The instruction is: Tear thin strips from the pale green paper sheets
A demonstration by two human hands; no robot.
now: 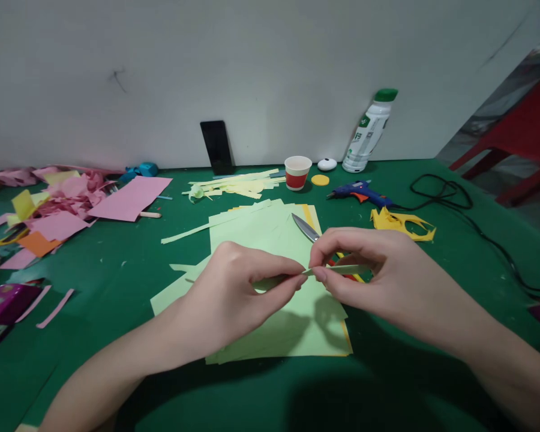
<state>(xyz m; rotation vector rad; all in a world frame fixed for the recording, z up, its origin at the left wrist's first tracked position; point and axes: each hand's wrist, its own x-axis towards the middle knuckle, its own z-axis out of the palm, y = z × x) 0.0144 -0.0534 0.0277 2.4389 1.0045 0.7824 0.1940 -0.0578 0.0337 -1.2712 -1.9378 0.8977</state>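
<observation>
Between my two hands is a narrow light green paper strip (348, 269), held above a pile of paper. My left hand (247, 279) pinches one part of it between thumb and fingertips. Close beside, my right hand (364, 258) pinches the strip too, and its other end runs back under the right fingers. Light green paper sheets (252, 240) lie stacked below, with yellow edges showing. A pair of scissors (303, 227) rests on the stack, blade pointing away; its red and yellow handles are partly hidden behind my right hand.
Cut strips (243, 185) lie behind the stack, near a paper cup (297, 174). At the right are a blue glue gun (360, 192) with a black cord and a yellow paper scrap (402, 225). Pink paper (132, 198) covers the left. A phone (216, 147) and bottle (369, 135) lean on the wall.
</observation>
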